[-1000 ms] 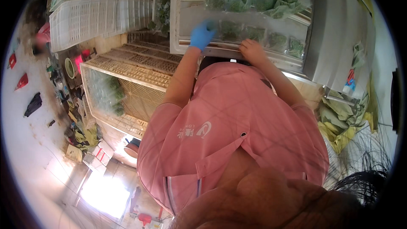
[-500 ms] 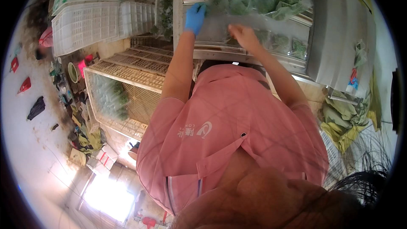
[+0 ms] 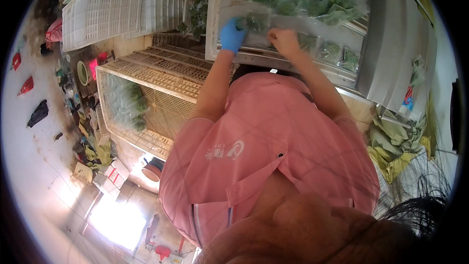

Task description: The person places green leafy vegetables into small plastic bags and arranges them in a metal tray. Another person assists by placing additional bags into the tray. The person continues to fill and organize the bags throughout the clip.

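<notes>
My left hand (image 3: 232,34), in a blue glove, and my bare right hand (image 3: 284,42) reach forward over a metal table (image 3: 391,63). Between them they grip a clear plastic bag of green leaves (image 3: 255,21), the left at its side and the right pinching its near edge. Several more clear bags of greens (image 3: 317,5) lie piled just beyond and to the right of my hands. My pink shirt hides the table's near edge.
Stacked white plastic crates (image 3: 112,10) stand at the upper left. A beige slatted crate (image 3: 156,93) holding bagged greens sits to my left. Loose green leaves (image 3: 391,146) lie at the right, and small clutter (image 3: 83,132) lies on the floor at the left.
Both hands went farther up the table into the pile of bags, then drew back slightly. They now close on one bag of greens.
</notes>
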Available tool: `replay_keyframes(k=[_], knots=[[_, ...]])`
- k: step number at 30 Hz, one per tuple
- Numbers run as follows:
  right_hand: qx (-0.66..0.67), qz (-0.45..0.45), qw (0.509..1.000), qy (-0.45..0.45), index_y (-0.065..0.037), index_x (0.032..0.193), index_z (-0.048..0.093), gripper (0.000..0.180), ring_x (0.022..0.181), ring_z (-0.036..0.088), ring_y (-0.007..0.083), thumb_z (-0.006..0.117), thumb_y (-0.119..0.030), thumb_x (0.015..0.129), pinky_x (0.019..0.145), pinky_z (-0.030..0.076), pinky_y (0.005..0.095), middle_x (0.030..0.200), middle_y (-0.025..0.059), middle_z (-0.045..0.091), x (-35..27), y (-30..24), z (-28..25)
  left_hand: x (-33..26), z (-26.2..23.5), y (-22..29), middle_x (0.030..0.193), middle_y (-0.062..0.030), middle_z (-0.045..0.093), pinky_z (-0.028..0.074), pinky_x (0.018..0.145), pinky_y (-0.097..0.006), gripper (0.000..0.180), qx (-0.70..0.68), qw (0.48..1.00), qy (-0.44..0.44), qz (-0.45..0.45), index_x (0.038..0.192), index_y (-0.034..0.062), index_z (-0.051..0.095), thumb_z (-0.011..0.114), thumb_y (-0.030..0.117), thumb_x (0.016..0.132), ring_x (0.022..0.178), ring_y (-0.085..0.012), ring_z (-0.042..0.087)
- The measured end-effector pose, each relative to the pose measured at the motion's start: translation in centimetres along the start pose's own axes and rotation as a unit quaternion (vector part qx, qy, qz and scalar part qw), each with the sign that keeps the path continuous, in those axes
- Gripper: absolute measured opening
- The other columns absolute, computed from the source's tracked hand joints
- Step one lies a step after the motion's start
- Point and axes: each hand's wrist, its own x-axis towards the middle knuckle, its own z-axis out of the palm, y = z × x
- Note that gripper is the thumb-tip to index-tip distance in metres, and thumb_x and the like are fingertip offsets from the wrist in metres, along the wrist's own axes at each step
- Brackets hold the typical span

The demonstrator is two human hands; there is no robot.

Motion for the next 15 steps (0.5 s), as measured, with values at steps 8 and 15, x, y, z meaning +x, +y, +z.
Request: replay_keyframes(k=[8,15], knots=[[-0.132,0.016,0.990,-0.041,-0.008,0.099,0.057,0.027,0.088,0.065,0.0352,0.070,-0.021,0.078,0.073,0.052,0.0470,0.094,0.0155,0.065,-1.2,-2.1,0.8,-1.7,0.8,0.0,0.098,-0.0161,0.071,0.053,0.077,-0.046,0.046,0.018,0.998,0.050,0.017,0.125,0.0150,0.060,0.072,0.021,0.081,0.089,-0.0375,0.067],[-0.050,-0.001,0.995,-0.084,-0.010,0.106,0.057,0.028,0.097,0.063,0.0337,0.066,-0.014,0.079,0.075,0.052,0.0490,0.102,0.0120,0.062,-3.9,-2.1,-0.1,-2.1,-1.6,-2.8,0.100,-0.0158,0.071,0.053,0.080,-0.045,0.045,0.012,0.999,-0.035,0.024,0.124,0.0168,0.063,0.073,0.020,0.080,0.089,-0.0375,0.067]])
